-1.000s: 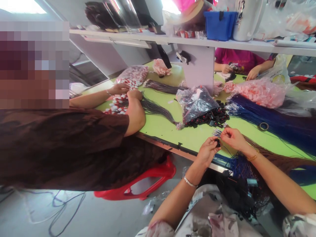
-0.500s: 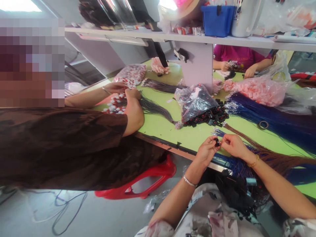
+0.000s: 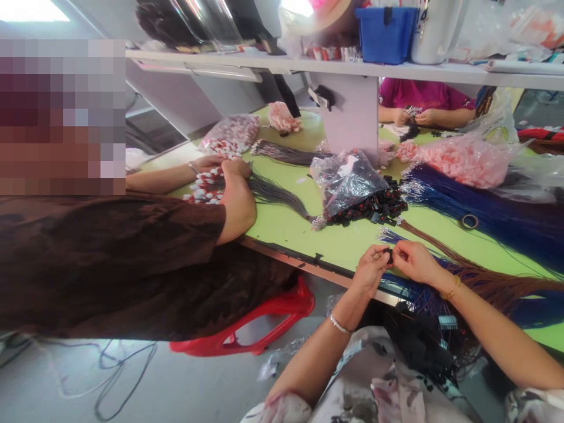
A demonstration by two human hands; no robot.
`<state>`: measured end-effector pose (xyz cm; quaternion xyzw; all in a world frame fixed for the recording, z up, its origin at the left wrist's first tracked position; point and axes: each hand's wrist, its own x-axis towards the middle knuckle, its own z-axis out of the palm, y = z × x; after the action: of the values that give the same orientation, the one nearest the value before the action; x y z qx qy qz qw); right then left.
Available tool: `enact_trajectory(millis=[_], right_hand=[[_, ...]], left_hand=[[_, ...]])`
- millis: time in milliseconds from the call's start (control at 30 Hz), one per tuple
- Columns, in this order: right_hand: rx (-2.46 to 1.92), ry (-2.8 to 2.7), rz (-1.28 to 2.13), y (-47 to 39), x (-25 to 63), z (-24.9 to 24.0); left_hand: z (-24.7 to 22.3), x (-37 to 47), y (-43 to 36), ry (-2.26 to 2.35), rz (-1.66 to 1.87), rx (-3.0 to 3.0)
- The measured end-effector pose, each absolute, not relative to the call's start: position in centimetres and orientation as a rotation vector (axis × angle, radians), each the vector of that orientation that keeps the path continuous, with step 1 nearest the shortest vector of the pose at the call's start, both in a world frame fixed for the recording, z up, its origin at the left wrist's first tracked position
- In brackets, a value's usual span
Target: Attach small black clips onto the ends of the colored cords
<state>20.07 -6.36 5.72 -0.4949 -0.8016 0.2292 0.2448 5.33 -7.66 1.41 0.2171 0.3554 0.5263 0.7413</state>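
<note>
Over the table's front edge, my left hand pinches a small black connector housing between thumb and fingers. My right hand is closed in a pinch right against the connector, on a thin wire mostly hidden by the fingers. Blue wires with bare metal terminals lie just behind my hands, and more blue wires hang beneath them. A bundle of brown wires runs off to the right. Black connectors are heaped beyond, spilling out of a clear plastic bag.
A co-worker's hand works at the left near red-and-white connectors. Another person's hands are across the table. A tape roll lies on thick blue wires. A red stool stands at left; a shelf spans above.
My right hand has moved slightly left, closing the small gap to the connector. The person across the table has brought both hands together. The co-worker's far arm has shifted a little.
</note>
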Motion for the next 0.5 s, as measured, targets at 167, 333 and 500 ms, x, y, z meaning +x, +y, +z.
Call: enact_trajectory(millis=[167, 333, 500], right_hand=[[-1.346, -2.230, 0.581, -6.7, 20.1, 5.6], [-1.382, -2.256, 0.534, -6.4, 20.1, 5.5], [-1.671, -2.050, 0.475, -2.8, 23.2, 5.6]], left_hand=[[1.6, 5.7, -7.6, 0.819, 1.175, 0.475], [1.6, 5.9, -7.7, 0.853, 1.176, 0.520], [1.3, 5.8, -7.4, 0.841, 1.149, 0.518]])
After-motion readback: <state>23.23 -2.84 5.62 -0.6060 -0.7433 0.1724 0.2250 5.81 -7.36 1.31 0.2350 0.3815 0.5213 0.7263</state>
